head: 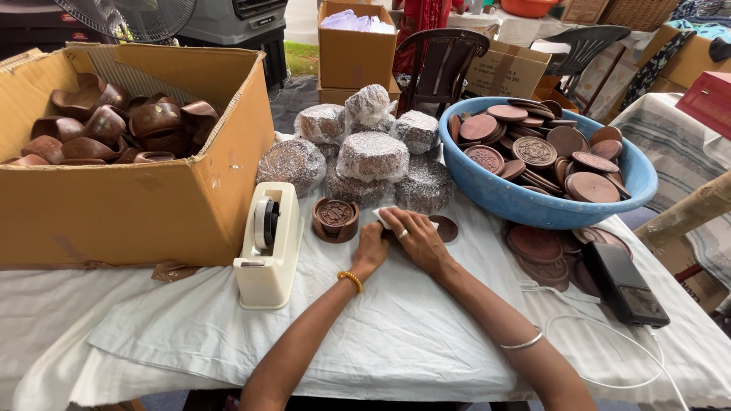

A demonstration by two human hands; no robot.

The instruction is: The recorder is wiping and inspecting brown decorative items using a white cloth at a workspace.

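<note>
Head view looks down on a cloth-covered table (396,335). Both hands meet near its middle over a small white piece (384,218) lying on the cloth. The left hand (370,247), with a yellow bangle at the wrist, is curled with its fingers bent onto the near edge of the piece. The right hand (417,237), a ring on one finger, lies flatter with fingers spread and pressing down on the piece; whether either really grips it I cannot tell. A carved round box (335,218) sits just left of the hands, a tape dispenser (268,243) beyond it. Foil-wrapped bundles (371,156) are heaped behind, and a blue basin (544,202) of brown discs stands to the right.
</note>
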